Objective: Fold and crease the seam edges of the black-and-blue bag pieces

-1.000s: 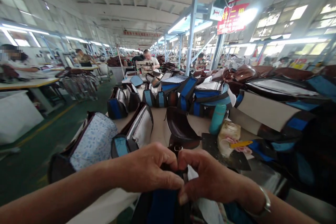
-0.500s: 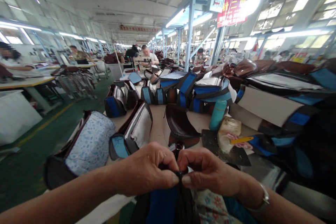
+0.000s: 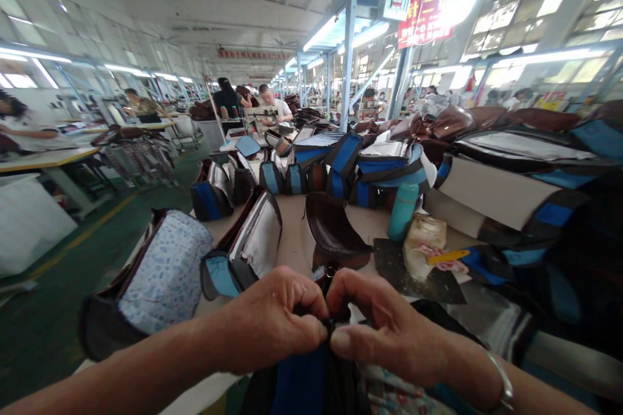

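Note:
A bag with a blue panel and dark sides stands close in front of me at the bottom of the head view. My left hand pinches its dark upper edge between thumb and curled forefinger. Right beside it, my right hand has its thumb and bent forefinger on the same edge, the tips nearly touching those of the left. What lies between the fingertips is small, dark and mostly covered. Just beyond the hands, a dark brown leather flap curves up from the table.
Unfinished bags, one with patterned lining and one with white lining, stand at left. A teal bottle, a stained pot and a yellow-handled tool are at right. More bags line the back; co-workers sit beyond.
My right thumb and forefinger have spread slightly and the wrist has shifted a little right and down. The left hand stays nearly in place. A co-worker in black at the back appears more upright.

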`<state>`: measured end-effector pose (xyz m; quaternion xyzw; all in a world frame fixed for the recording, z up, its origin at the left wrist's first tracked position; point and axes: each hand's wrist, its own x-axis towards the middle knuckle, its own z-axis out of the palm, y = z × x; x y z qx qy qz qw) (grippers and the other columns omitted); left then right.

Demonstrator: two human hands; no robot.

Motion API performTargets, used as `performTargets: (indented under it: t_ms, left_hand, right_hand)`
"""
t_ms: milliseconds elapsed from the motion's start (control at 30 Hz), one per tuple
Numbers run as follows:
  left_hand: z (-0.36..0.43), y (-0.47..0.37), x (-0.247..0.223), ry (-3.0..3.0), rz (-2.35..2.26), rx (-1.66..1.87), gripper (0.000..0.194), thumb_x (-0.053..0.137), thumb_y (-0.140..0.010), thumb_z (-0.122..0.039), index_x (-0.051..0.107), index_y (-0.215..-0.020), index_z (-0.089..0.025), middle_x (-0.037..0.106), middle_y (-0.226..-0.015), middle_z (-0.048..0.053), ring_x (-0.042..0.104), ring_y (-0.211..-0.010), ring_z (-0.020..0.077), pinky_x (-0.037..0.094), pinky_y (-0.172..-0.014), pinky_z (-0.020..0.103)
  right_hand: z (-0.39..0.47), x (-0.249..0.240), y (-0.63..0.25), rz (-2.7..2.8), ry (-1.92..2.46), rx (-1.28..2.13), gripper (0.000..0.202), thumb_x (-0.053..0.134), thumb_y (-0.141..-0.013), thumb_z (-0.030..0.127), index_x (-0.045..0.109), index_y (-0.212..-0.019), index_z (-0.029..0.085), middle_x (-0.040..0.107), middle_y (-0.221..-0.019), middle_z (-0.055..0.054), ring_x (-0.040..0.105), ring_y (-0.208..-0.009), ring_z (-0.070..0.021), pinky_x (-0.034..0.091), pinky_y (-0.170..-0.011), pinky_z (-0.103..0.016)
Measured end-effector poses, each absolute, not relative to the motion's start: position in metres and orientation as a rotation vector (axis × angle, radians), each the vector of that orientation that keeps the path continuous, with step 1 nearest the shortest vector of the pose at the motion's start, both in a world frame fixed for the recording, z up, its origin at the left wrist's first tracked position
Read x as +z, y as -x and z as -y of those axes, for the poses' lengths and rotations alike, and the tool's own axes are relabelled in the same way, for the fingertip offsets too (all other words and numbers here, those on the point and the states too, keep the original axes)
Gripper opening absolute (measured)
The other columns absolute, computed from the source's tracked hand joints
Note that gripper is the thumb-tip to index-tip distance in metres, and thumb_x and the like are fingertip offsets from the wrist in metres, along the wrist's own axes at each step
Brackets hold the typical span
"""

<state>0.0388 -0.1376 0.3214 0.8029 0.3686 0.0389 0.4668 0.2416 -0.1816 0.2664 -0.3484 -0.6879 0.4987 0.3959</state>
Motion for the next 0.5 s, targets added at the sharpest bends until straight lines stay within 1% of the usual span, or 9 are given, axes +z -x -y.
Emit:
performTargets:
  t_ms: [67,167,333,433,500]
  left_hand:
    - [0.137,-0.039,0.319,-1.975,-0.902,0.111,0.006,0.054,-0.068,-0.019,0.059,-0.067,-0.016,0.049,-0.067,-0.004,0.041,-0.063,0.0117,0.03,-0.056,0.027]
    - [0.135,-0.037,0.316,-1.985,-0.93,0.111,0.004,0.055,-0.069,-0.019,0.058,-0.068,-0.016,0.049,-0.067,-0.004,0.041,-0.064,0.0118,0.03,-0.056,0.027]
    - [0.134,-0.036,0.315,-2.011,-0.935,0.114,0.006,0.055,-0.071,-0.018,0.059,-0.068,-0.016,0.049,-0.066,-0.004,0.044,-0.063,0.0117,0.03,-0.056,0.027]
    - [0.134,-0.037,0.314,-2.064,-0.913,0.122,0.008,0.053,-0.072,-0.016,0.059,-0.067,-0.016,0.051,-0.067,-0.004,0.047,-0.065,0.012,0.032,-0.058,0.027]
    - [0.135,-0.037,0.314,-2.091,-0.912,0.124,0.01,0.052,-0.073,-0.016,0.06,-0.067,-0.016,0.053,-0.067,-0.004,0.049,-0.066,0.0124,0.033,-0.058,0.026]
  right_hand:
    - [0.181,0.267,-0.239,1.75,0.922,1.219,0.023,0.072,-0.075,0.033,0.058,-0.083,0.017,0.055,-0.081,0.001,0.045,-0.077,-0.0131,0.038,-0.07,-0.029]
    - [0.18,0.268,-0.237,1.735,0.981,1.256,0.009,0.064,-0.073,0.02,0.059,-0.08,0.017,0.056,-0.077,0.002,0.046,-0.073,-0.0122,0.037,-0.066,-0.027]
    - [0.18,0.262,-0.234,1.685,0.974,1.171,0.007,0.059,-0.067,0.013,0.061,-0.072,0.017,0.057,-0.068,0.003,0.046,-0.066,-0.0104,0.035,-0.06,-0.025]
    - [0.181,0.252,-0.231,1.685,0.915,1.009,0.007,0.059,-0.069,0.011,0.06,-0.072,0.017,0.057,-0.067,0.003,0.048,-0.064,-0.0092,0.036,-0.059,-0.023]
    - [0.182,0.245,-0.228,1.727,0.872,0.835,0.01,0.057,-0.073,0.008,0.059,-0.074,0.018,0.058,-0.069,0.003,0.049,-0.065,-0.0087,0.036,-0.059,-0.022]
